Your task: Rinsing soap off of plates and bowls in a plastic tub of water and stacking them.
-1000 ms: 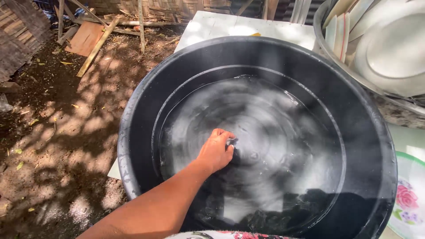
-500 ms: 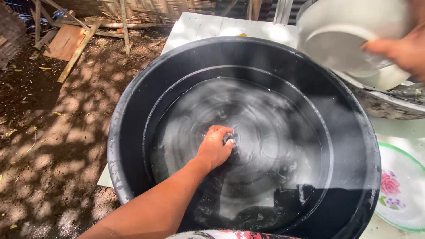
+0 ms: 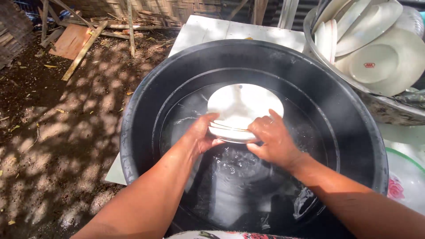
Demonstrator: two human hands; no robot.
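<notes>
On the far left there is bare ground (image 3: 48,146) with patches of sun and shade, and at the top left some wooden boards (image 3: 73,42) lie on it. Next comes a big black tub (image 3: 141,132) with water in it; it stands on a white counter (image 3: 208,31), which shows behind the tub.

The left hand (image 3: 201,132) is inside the tub, above the water. Its fingers (image 3: 208,118) are closed on the left edge of a small stack of white plates (image 3: 243,108), with the thumb on top of the rim. The stack is held over the water in the middle of the tub, tilted a little, with its top face to the camera. The right hand (image 3: 274,141) grips the lower right edge of the same stack; its fingers (image 3: 272,117) are curled over the rim and the palm is under it. So both hands hold the plates together, one on each side.

To the right, at the top, a metal basin (image 3: 380,110) stands just beside the tub, and many white dishes (image 3: 376,48) lean in it. Below this basin, at the right edge, there is a plate with a green rim and a pink flower (image 3: 398,186), partly cut off by the frame.
</notes>
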